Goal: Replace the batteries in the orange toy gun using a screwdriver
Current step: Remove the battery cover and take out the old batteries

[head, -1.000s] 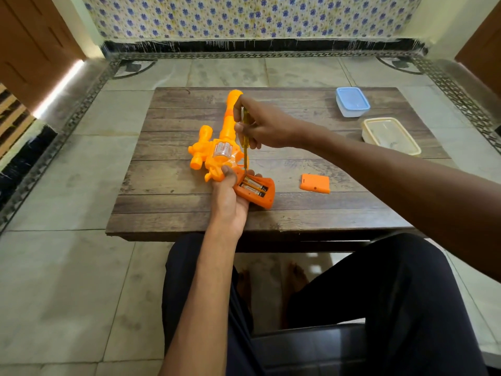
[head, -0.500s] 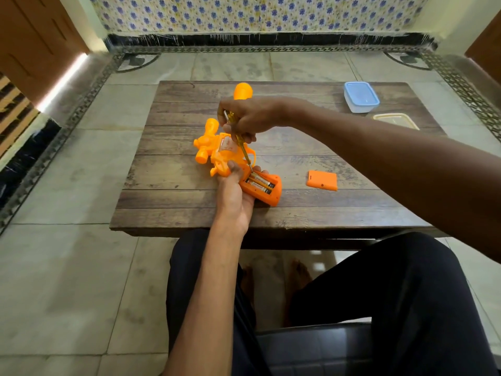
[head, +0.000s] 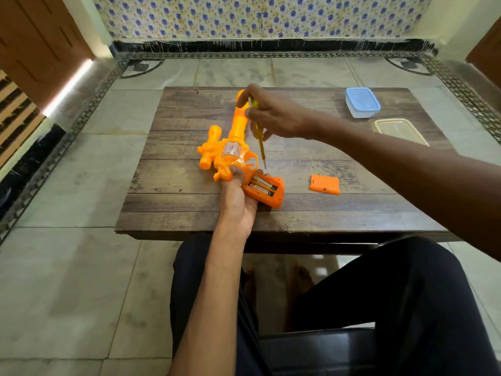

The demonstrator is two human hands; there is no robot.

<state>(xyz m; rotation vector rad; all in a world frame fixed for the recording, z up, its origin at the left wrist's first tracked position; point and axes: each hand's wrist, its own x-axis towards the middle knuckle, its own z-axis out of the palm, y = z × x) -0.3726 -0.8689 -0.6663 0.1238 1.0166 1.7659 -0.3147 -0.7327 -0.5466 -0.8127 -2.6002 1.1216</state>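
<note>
Item: orange toy gun [head: 233, 147], lying on its side on the wooden table [head: 189, 207], barrel pointing away from the person, grip nearest them
Battery compartment [head: 264, 189]: open in the grip, two batteries [head: 262, 186] seated side by side
Cover: orange battery cover [head: 324, 184] off, lying flat on the table well to the right of the grip
Left hand [head: 238, 202]: wrapped around the grip from below, thumb pressed on the body near the trigger, fingers curled under; steadies the toy
Right hand [head: 273, 115]: above the barrel, fingers pinched on the handle of the yellow screwdriver [head: 259, 131], tip angled down, just clear of the trigger guard
Also present: blue-lidded container [head: 362, 102] and clear lidded container [head: 400, 130], far right corner
Step in hand, as judged: prising the old cells out
Handling note: bring the tip to one battery's end, lever gently upward, keep the left-hand hold firm so the grip does not twist; avoid bending the contacts
</note>
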